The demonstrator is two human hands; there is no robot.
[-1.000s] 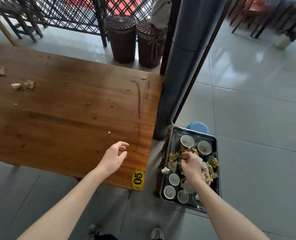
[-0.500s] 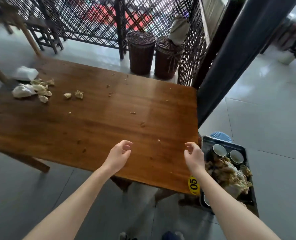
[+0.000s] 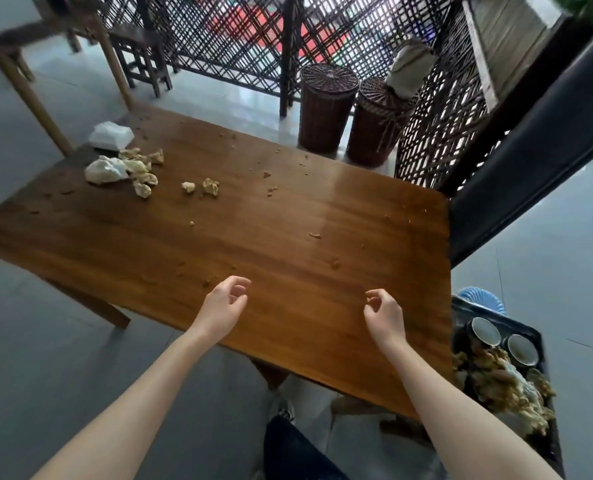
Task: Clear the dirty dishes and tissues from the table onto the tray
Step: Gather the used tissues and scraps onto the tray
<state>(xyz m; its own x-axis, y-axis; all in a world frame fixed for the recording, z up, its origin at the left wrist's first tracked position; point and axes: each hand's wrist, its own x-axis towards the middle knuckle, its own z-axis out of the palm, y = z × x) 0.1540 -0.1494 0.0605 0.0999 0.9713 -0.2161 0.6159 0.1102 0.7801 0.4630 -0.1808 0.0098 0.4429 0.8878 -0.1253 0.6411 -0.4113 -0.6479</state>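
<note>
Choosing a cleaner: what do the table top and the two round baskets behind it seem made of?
The table: wood or wood veneer, glossy varnish; grain lines and a light reflection show. The baskets: dark woven wicker or rattan, matte; the weave shows on lids and sides.

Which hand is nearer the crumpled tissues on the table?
Left. The left hand is over the table's front edge, diagonally across from the tissues; the right hand is farther right, nearer the tray.

Empty left hand (image 3: 224, 303) and right hand (image 3: 383, 311) above the table (image 3: 288, 220), crumpled tissues (image 3: 128, 168) at its far corner.
</note>
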